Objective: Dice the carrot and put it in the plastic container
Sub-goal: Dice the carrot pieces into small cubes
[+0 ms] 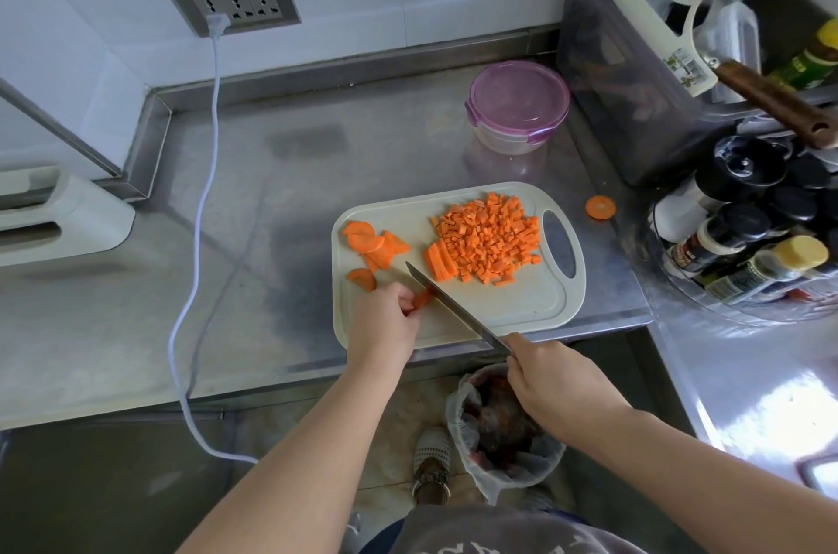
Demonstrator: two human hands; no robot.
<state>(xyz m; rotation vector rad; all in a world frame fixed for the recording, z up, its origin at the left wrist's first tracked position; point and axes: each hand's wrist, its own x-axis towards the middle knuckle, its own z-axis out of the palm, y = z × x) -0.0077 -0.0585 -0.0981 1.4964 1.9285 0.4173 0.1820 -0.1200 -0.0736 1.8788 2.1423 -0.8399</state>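
At the front edge of the table (254, 290), the right hand (557, 386) grips the knife (453, 304), its blade beside a carrot piece (422, 298) pinched by the left hand (385, 318) on the board (521, 304). Farther back lie slices (367, 240) and heaped dice (492, 236). The lidded container (517, 107) stands near the back right corner.

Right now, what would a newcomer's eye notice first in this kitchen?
The bright orange heap of diced carrot on the right part of the pale cutting board stands out most. Next comes the knife, gripped by the right hand, its blade beside a carrot piece that the left hand pinches. Behind the board stands the plastic container, its purple lid on.
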